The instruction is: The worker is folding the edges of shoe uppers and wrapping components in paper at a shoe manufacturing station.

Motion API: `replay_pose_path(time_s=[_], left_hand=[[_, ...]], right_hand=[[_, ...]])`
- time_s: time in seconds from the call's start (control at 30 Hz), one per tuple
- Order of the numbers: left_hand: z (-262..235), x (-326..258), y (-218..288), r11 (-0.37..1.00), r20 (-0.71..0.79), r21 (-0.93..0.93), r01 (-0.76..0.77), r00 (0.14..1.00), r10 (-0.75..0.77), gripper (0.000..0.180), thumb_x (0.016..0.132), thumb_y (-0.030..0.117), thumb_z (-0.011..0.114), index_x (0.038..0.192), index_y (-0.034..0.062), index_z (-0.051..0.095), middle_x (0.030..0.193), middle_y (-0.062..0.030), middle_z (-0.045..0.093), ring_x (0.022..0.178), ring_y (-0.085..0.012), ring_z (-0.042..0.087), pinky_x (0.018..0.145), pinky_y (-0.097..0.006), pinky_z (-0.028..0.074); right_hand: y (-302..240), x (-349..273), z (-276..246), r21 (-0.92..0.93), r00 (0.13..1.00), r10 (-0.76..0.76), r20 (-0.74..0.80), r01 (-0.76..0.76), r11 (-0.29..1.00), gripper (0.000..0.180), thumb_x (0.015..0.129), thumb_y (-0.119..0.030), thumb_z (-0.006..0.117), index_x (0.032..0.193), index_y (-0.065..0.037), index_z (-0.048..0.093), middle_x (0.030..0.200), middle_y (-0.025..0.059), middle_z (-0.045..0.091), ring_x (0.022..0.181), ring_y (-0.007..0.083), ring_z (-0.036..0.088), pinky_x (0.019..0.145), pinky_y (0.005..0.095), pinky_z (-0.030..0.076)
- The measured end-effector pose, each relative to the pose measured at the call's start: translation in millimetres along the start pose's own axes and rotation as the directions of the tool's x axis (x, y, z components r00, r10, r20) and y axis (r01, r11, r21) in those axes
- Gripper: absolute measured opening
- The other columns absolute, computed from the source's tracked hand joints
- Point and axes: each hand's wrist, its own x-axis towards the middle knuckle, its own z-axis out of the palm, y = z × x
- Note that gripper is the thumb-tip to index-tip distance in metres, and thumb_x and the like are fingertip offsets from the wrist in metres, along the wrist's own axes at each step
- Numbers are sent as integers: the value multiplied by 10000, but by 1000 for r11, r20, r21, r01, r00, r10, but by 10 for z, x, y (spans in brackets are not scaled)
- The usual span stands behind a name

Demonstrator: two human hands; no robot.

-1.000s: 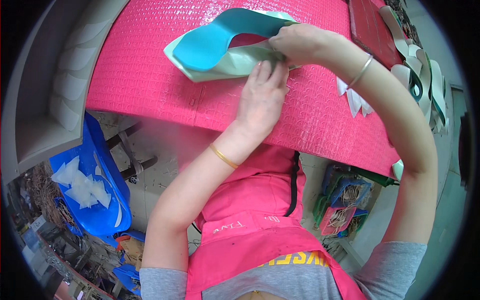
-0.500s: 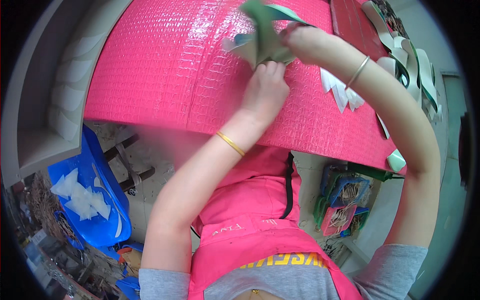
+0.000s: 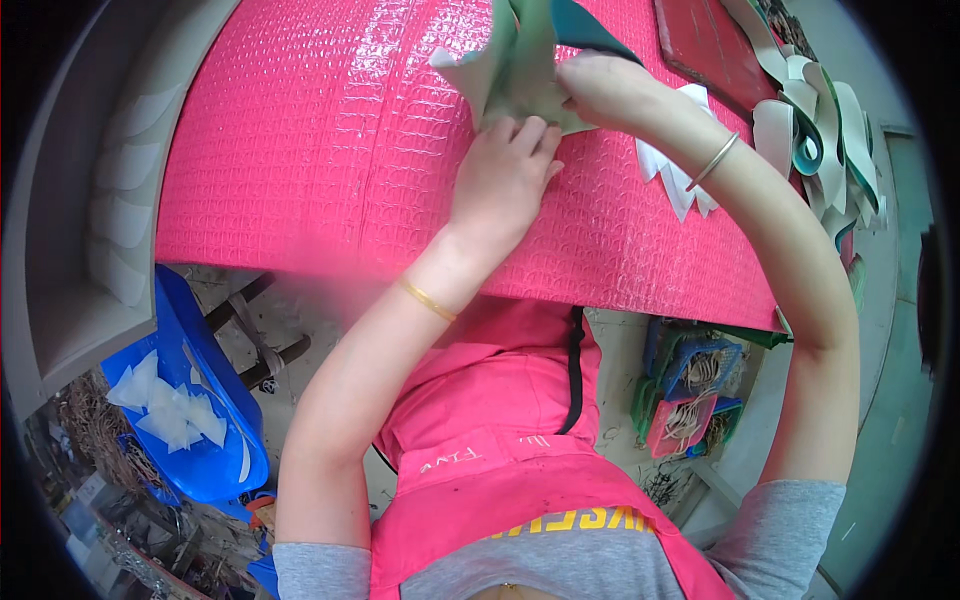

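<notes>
A limp green sheet piece (image 3: 528, 70), leather-like and pale on its reverse, stands folded up at the far middle of the table, with a dark teal flap at its right. My left hand (image 3: 505, 175) has its fingers bent over the lower edge of this piece, pinching it. On the right side my right hand (image 3: 612, 92) is closed around the piece's edge, its fingertips partly hidden. A few white pointed pieces (image 3: 672, 170) lie on the table beside my right forearm.
The table has a shiny pink quilted cover (image 3: 290, 150). Several curled green-and-white strips (image 3: 835, 150) hang at the right near a dark red board (image 3: 715, 50). A grey shelf (image 3: 75, 330) stands left, above a blue bin (image 3: 225, 470) with white scraps. Small coloured baskets (image 3: 690, 400) sit below right.
The green piece has opened out and sits a little farther left. My left hand has shifted slightly left and up, its fingers more spread; my right hand stays at the piece's right side.
</notes>
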Motion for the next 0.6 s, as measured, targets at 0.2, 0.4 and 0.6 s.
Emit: replay_pose_path(time_s=[0.2,0.4,0.6], left_hand=[[195,22,60,999,-137,37,-35,990,40,326,713,158,598,1000,10,556,937,-60,500,853,-233,469,767,-331,422],[253,212,194,964,-137,263,-43,987,81,263,683,141,588,921,34,611,933,-57,517,856,-219,468,776,-319,408],[-112,400,72,746,327,445,-496,865,381,105,622,141,559,633,93,652,740,-52,575,803,-186,535,710,-282,413]], right_hand=[[96,-50,115,-182,968,-186,-169,155,971,75,635,-93,607,683,-37,624,665,155,606,622,243,617,558,334,488],[157,-163,-245,292,975,-217,-59,224,930,243,643,-39,632,847,40,526,802,164,594,714,285,592,621,324,479],[250,-314,-432,-15,988,56,143,-55,998,183,724,-92,582,903,-57,579,862,115,590,863,270,567,757,363,442]])
